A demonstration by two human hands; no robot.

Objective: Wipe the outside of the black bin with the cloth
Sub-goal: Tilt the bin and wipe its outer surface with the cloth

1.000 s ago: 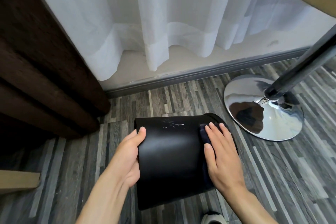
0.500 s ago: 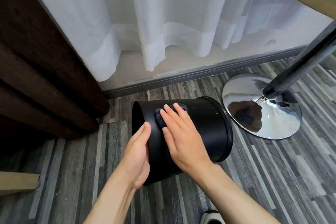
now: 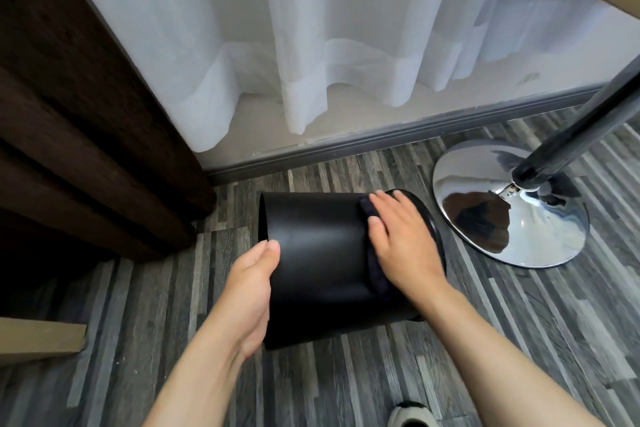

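The black bin (image 3: 318, 253) lies on its side on the grey wood-pattern floor, its length running left to right. My left hand (image 3: 251, 284) cups the bin's left end, thumb on the edge, holding it steady. My right hand (image 3: 401, 239) lies flat on the bin's right part, near the rimmed end, pressing a dark cloth (image 3: 375, 274) against the curved wall. Most of the cloth is hidden under the palm; a strip of it shows at the fingers and below the hand.
A chrome round base (image 3: 509, 208) with a slanted pole (image 3: 571, 135) stands just right of the bin. White sheer curtain (image 3: 346, 45) and a grey skirting board (image 3: 381, 139) are behind. Dark brown drapes (image 3: 79, 135) fill the left. A shoe tip (image 3: 412, 416) is at the bottom.
My right hand with the cloth has slid from the bin's middle-left part to its right end. The bin has turned a little, and my left hand stays on the left end.
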